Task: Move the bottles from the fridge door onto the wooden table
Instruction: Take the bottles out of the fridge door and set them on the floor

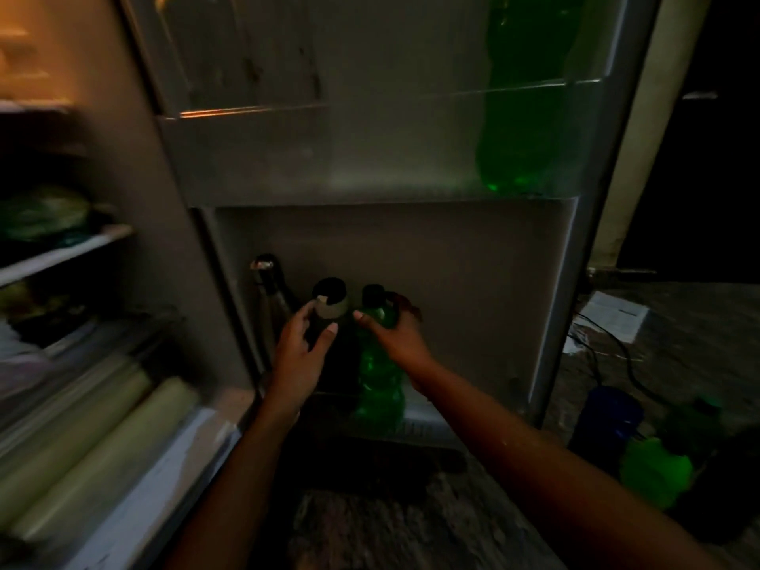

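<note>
Scene dim and blurred. 3 bottles seen in lower fridge door shelf [432, 425]: steel bottle [269, 298] at left, partly hidden; dark bottle [329, 306] in middle, body lost in shadow; green bottle [378, 384] at right. Left hand [302, 351] curled around dark bottle below cap, grip not fully closed. Right hand [401, 333] wrapped around green bottle neck, fingers hidden behind it. Large green bottle [522, 117] seen through upper door shelf, top cut off. Wooden table not seen. Objects on floor at right too dark to identify
</note>
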Demonstrator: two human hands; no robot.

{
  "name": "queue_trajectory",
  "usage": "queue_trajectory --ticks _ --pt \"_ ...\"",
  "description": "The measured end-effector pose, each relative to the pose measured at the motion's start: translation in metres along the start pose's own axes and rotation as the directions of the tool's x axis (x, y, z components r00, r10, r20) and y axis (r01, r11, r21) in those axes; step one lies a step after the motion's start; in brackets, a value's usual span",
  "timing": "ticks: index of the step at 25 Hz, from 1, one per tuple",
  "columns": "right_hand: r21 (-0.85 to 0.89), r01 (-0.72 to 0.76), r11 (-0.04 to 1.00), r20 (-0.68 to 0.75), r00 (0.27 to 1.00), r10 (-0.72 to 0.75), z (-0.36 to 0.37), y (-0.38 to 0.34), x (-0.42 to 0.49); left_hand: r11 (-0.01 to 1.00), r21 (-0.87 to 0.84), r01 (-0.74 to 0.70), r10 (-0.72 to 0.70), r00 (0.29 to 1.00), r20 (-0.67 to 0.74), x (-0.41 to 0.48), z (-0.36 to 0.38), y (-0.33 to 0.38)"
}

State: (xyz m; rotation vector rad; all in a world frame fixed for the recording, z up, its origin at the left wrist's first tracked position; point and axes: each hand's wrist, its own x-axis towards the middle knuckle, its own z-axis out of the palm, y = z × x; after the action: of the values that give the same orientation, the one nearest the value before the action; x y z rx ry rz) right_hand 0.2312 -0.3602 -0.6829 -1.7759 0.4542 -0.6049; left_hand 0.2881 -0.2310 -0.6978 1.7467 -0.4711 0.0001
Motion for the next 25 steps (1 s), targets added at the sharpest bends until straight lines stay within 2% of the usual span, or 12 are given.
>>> queue_trajectory --ticks 2,3,6,8,10,16,19,22,25 --pt "-0.050 -0.005 0.999 0.011 1.000 0.006 0.006 0.004 0.011 0.973 0.221 -0.063 0.054 0.997 0.047 0.025 0.002 -0.002" --pt "-0.110 -0.011 0.994 0.038 0.999 0.015 0.007 0.007 0.016 0.957 0.279 -0.076 0.056 0.995 0.081 0.036 0.005 -0.001" --pt "-0.323 0.000 0.946 0.124 0.991 0.042 0.005 0.018 0.025 0.964 0.263 -0.029 -0.005 0.992 0.129 0.061 0.014 0.004" --pt "-0.364 0.013 0.931 0.138 0.990 0.040 0.000 0.020 0.027 0.969 0.247 0.001 -0.022 0.996 0.085 0.068 0.020 0.002" --pt "-0.360 0.020 0.933 0.151 0.988 0.037 -0.004 0.020 0.025 0.970 0.241 -0.018 0.004 0.998 0.057 0.066 0.020 -0.003" --pt "-0.198 -0.018 0.980 0.155 0.987 0.050 -0.013 0.016 0.000 0.997 0.002 -0.082 0.082 0.997 0.007 0.008 0.004 -0.029" --pt "-0.171 0.007 0.985 0.133 0.991 0.016 -0.021 0.016 -0.015 0.984 0.020 -0.176 0.176 0.984 0.023 -0.008 0.005 -0.020" --pt "-0.165 0.035 0.986 0.094 0.995 -0.019 -0.039 0.005 -0.024 0.939 0.068 -0.337 0.335 0.941 0.042 -0.015 0.006 0.007" --pt "-0.114 0.127 0.985 0.095 0.989 -0.116 -0.069 -0.011 -0.031 0.899 0.084 -0.430 0.427 0.903 0.055 -0.027 0.001 0.049"
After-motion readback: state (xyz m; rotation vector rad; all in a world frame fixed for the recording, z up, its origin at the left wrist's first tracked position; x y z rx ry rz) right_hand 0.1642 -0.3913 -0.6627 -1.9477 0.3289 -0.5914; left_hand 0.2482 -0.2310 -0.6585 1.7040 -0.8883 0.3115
